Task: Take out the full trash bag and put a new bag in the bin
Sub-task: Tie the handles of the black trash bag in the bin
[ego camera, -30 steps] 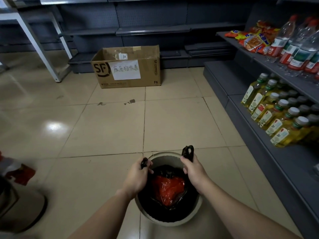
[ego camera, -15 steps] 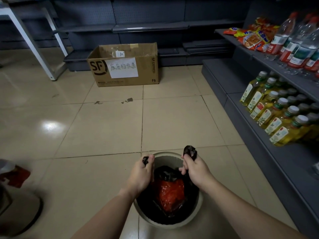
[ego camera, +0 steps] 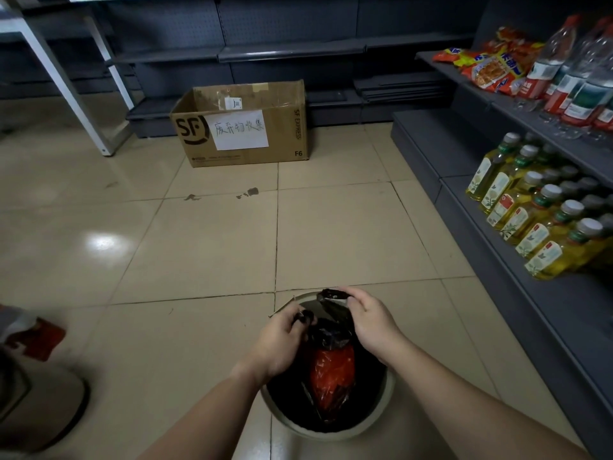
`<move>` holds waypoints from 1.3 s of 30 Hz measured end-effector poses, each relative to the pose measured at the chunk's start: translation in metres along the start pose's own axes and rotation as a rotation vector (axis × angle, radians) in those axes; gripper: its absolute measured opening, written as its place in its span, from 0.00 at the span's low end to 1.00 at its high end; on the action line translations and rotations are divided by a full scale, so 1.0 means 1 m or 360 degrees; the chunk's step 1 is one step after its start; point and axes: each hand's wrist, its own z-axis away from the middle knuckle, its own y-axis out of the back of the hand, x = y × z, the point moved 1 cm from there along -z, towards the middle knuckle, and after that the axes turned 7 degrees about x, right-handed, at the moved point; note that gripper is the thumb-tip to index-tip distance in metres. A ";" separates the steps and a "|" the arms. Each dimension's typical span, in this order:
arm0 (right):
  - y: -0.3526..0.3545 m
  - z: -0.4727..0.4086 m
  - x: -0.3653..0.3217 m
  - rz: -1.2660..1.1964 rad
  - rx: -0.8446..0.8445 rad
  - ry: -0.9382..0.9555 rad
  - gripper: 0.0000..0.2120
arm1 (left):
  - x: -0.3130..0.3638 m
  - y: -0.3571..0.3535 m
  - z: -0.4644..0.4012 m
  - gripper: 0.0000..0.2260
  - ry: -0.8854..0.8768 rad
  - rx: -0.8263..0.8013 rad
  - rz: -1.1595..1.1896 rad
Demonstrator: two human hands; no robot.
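Note:
A round grey bin (ego camera: 388, 395) stands on the tiled floor just below me. Inside it sits a black trash bag (ego camera: 331, 336) with red wrapping showing through its side. My left hand (ego camera: 282, 340) grips the bag's left handle near the bin's left rim. My right hand (ego camera: 373, 322) pinches the right handle, which sticks up over the far rim. The two handles are drawn close together above the bag's gathered mouth.
A cardboard box (ego camera: 242, 127) with a white handwritten label stands ahead by grey shelving. Shelves on the right hold oil bottles (ego camera: 534, 224), water bottles (ego camera: 570, 74) and snack packs. A white frame leg (ego camera: 66, 84) is at far left, and a round stand base (ego camera: 36, 406) at near left.
Both hands have moved inward, bringing the bag's handles closer together and bunching the bag's top. The view has tilted slightly.

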 end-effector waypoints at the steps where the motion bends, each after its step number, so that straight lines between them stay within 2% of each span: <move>1: -0.002 0.000 -0.001 0.0055 0.0021 0.0027 0.15 | 0.000 0.001 0.000 0.10 0.0011 0.0014 0.0083; 5: -0.013 -0.001 -0.006 -0.0016 0.0155 0.0038 0.12 | 0.001 0.004 -0.002 0.13 0.0110 0.0057 0.0474; 9: -0.027 0.000 -0.013 0.0033 0.0190 0.0106 0.06 | -0.004 0.001 -0.005 0.35 0.0136 0.0088 0.0550; 12: -0.034 0.007 -0.016 0.0243 0.0181 0.0253 0.10 | -0.007 -0.002 -0.008 0.40 0.0109 -0.0013 0.0654; 14: -0.036 0.011 -0.017 0.0390 0.0184 0.0346 0.11 | -0.008 -0.004 -0.009 0.39 0.0134 -0.0102 0.0780; 17: -0.038 0.012 -0.016 0.0480 0.0186 0.0468 0.13 | -0.007 -0.004 -0.010 0.32 0.0139 -0.0136 0.0689; 22: -0.035 0.018 -0.012 0.0480 0.0005 0.0645 0.14 | -0.006 -0.004 -0.012 0.08 0.0248 0.0033 0.0846; 24: -0.032 0.021 -0.011 0.0314 -0.0136 0.0592 0.15 | -0.006 -0.004 -0.013 0.04 0.0283 0.0086 0.0845; 27: -0.028 0.023 -0.008 -0.0034 -0.0267 0.0362 0.13 | -0.006 -0.004 -0.015 0.06 0.0311 0.0096 0.0903; 29: -0.028 0.022 -0.002 -0.0079 -0.0229 0.0292 0.09 | -0.007 -0.004 -0.017 0.05 0.0306 0.0110 0.0895; 32: -0.031 0.022 0.001 -0.0115 -0.0184 0.0177 0.09 | -0.009 -0.006 -0.017 0.03 0.0317 0.0101 0.0936; 35: -0.033 0.019 0.003 -0.0126 -0.0073 0.0102 0.13 | -0.010 -0.004 -0.018 0.14 0.0307 0.0071 0.0910; 37: -0.033 0.014 0.003 -0.0093 0.0098 0.0065 0.08 | -0.013 -0.001 -0.018 0.22 0.0274 0.0013 0.0778; 39: -0.034 0.012 0.002 0.0072 0.0216 0.0159 0.05 | -0.014 0.000 -0.018 0.28 0.0269 -0.0078 0.0692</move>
